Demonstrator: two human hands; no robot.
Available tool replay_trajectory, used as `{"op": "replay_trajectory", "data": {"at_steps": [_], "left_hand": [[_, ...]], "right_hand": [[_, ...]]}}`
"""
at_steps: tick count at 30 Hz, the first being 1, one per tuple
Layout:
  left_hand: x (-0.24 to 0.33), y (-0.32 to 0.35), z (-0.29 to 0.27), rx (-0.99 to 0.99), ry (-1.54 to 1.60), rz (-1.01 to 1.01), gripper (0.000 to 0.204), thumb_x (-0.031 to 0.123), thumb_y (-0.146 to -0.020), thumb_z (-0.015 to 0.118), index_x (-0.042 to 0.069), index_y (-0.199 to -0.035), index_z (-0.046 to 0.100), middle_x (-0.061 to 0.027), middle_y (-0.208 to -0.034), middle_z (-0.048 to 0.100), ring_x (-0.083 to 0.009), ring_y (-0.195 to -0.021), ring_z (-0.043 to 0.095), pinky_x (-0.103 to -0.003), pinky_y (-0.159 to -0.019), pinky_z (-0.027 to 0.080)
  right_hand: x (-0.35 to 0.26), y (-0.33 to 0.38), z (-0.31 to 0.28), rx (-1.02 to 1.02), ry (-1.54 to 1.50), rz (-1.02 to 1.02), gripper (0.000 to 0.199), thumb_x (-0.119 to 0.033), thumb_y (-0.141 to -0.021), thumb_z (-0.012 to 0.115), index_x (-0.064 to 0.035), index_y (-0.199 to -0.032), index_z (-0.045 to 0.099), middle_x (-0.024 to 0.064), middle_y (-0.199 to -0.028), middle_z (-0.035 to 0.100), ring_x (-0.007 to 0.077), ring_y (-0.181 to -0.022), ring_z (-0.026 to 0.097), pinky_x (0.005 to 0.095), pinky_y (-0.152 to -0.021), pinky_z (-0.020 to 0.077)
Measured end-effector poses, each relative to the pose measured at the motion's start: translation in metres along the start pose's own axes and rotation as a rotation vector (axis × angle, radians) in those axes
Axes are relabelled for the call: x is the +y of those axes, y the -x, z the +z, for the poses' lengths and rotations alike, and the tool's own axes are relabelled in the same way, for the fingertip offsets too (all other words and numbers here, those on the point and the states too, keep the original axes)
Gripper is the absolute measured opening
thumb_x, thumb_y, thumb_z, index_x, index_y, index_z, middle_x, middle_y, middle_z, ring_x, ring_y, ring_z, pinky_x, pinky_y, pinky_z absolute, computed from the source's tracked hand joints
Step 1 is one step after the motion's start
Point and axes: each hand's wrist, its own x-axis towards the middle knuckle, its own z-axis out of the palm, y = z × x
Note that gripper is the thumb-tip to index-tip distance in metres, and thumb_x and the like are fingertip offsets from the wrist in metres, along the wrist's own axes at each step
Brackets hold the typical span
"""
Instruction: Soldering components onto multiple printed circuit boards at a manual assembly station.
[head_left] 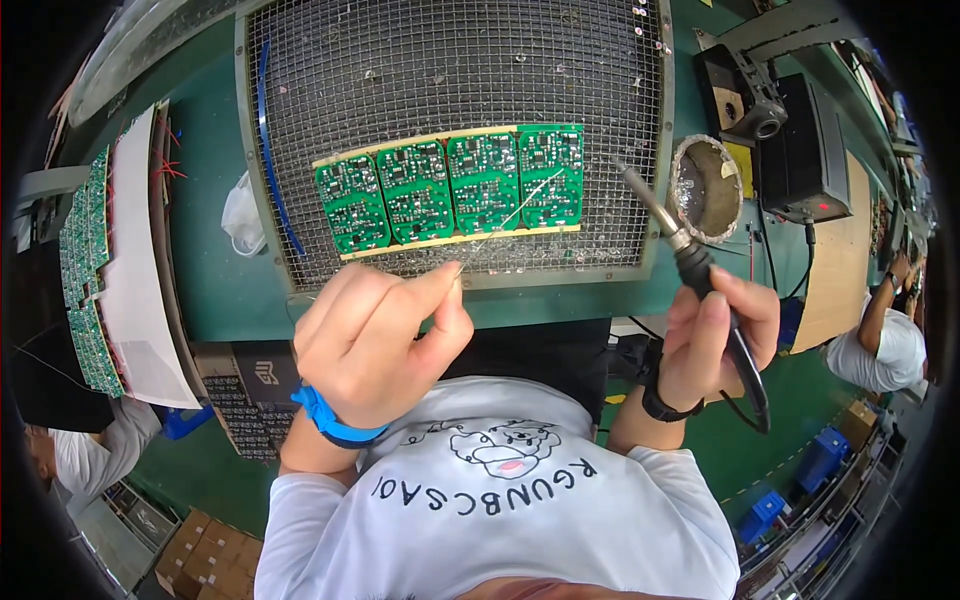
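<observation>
As the left hand point(378, 330) grips wire point(530, 201) and the right hand point(705, 345) a soldering iron point(691, 262), circuit boards point(462, 188) lie beyond.

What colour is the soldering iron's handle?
The handle is black; it shows best in the head view.

Black capital lettering runs in an arc on the wearer's white T-shirt point(520, 535), along a line-drawn cartoon print point(505, 447), its characters inverted in this view. A pale, angular logo-like mark stands on a dark panel point(284, 388). Any markings on the green circuit boards point(417, 190) are too small to read.
</observation>
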Motion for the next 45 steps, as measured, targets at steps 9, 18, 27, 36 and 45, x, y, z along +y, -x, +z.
{"op": "replay_trajectory", "data": {"at_steps": [9,18,27,36,45], "left_hand": [[-0.003,-0.001,0.005,-0.018,0.026,0.040,0.024,-0.007,-0.064,0.081,0.003,-0.085,0.074,-0.0051,-0.065,0.051,-0.0213,-0.054,0.053,-0.033,-0.048,0.044],[-0.003,-0.001,0.009,-0.014,0.033,0.017,0.021,-0.005,-0.065,0.081,0.004,-0.084,0.074,-0.0052,-0.065,0.053,-0.0214,-0.055,0.054,-0.033,-0.049,0.044],[-0.001,-0.007,0.015,-0.052,0.021,0.023,0.021,-0.003,-0.066,0.081,0.005,-0.085,0.074,-0.0052,-0.066,0.055,-0.0218,-0.056,0.056,-0.033,-0.051,0.046],[0.002,-0.001,-0.003,-0.017,-0.026,-0.018,0.027,-0.002,-0.068,0.083,0.007,-0.092,0.077,-0.0037,-0.067,0.057,-0.0207,-0.056,0.056,-0.031,-0.050,0.045],[-0.013,0.004,-0.015,0.050,-0.132,-0.034,0.029,-0.002,-0.069,0.083,0.010,-0.095,0.080,-0.0034,-0.074,0.062,-0.0202,-0.063,0.059,-0.032,-0.057,0.047]], "right_hand": [[0.003,0.006,0.008,-0.150,0.098,-0.129,0.016,-0.002,-0.083,0.071,0.0033,-0.099,0.070,0.0079,-0.065,0.068,0.0171,-0.057,0.066,0.0287,-0.061,0.0545],[0.002,-0.002,0.013,-0.334,0.164,-0.328,0.031,0.011,-0.075,0.068,0.0011,-0.104,0.071,0.0076,-0.062,0.061,0.0208,-0.051,0.059,0.0308,-0.052,0.0477],[0.005,-0.001,0.015,-0.308,0.157,-0.334,0.032,0.012,-0.074,0.069,0.0003,-0.103,0.072,0.0067,-0.061,0.059,0.0202,-0.050,0.058,0.0303,-0.051,0.0458],[0.009,0.010,0.003,-0.217,0.028,-0.210,0.021,-0.002,-0.088,0.068,0.0025,-0.109,0.067,0.0084,-0.065,0.067,0.0192,-0.051,0.060,0.0305,-0.054,0.0503],[0.007,0.013,0.003,-0.225,0.056,-0.129,0.023,-0.011,-0.095,0.069,0.0059,-0.110,0.064,0.0129,-0.069,0.070,0.0185,-0.058,0.069,0.0285,-0.058,0.0555]]}}
